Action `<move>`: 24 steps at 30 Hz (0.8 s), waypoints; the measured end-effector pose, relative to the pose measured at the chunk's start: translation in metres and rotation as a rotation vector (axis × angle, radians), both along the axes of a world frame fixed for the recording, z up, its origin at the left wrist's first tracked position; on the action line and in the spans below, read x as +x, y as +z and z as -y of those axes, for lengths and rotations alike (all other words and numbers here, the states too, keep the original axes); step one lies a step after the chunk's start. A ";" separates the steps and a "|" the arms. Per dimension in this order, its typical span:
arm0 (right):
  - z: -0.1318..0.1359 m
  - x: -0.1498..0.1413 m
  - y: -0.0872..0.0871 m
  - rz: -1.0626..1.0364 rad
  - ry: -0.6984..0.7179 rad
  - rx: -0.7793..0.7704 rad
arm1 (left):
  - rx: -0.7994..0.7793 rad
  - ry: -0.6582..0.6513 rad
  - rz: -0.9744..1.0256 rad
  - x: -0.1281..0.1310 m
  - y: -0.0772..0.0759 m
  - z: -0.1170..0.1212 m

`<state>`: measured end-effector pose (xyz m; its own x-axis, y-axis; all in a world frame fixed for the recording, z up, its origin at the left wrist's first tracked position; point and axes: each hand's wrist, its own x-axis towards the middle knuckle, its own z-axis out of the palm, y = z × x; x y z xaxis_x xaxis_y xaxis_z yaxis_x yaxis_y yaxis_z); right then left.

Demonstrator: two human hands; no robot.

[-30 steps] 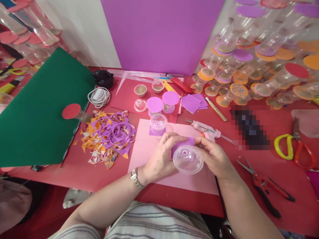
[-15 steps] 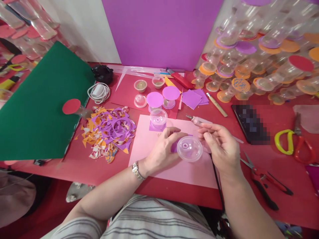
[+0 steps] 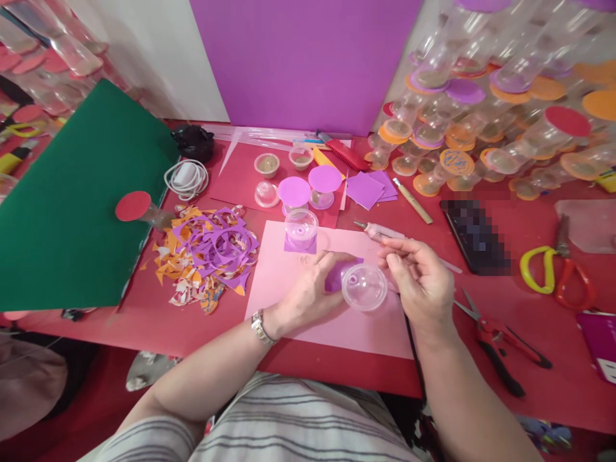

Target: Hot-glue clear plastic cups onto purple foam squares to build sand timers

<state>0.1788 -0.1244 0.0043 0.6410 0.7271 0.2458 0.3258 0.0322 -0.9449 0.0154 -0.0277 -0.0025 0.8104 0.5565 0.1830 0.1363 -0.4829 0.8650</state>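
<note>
My left hand is curled, thumb and fingers about a purple foam square. Against that square leans a clear plastic cup, tilted, with its wide round rim toward me; whether the two are joined I cannot tell. My right hand is just right of the cup, thumb and forefinger pinched together; whatever is in the pinch is too small or hidden. Beyond them, another clear cup stands on a purple square. A pink pen-like tool with a metal tip lies behind my right hand.
A pink sheet covers the table under my hands. Purple and orange scraps are heaped at left. Cutters, scissors and a phone lie at right. Purple-topped cups stand behind; many clear shakers stack at back right.
The view has shifted slightly. My left hand has moved a little away from the cup's rim, so more of the purple square shows. My right hand keeps its pinch.
</note>
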 end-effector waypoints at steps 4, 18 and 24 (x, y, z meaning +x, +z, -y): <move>0.001 0.001 0.000 0.021 -0.064 0.045 | -0.010 -0.004 0.008 0.000 0.001 0.000; 0.002 0.011 -0.006 -0.096 -0.151 0.093 | 0.169 0.056 -0.165 0.001 -0.001 -0.002; 0.000 0.014 -0.009 -0.099 -0.164 0.046 | 0.289 0.020 -0.215 0.001 -0.005 -0.008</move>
<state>0.1932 -0.1243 -0.0052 0.7728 0.6003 0.2058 0.2354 0.0301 -0.9714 0.0168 -0.0201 -0.0079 0.8369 0.5230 0.1616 0.3125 -0.6989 0.6434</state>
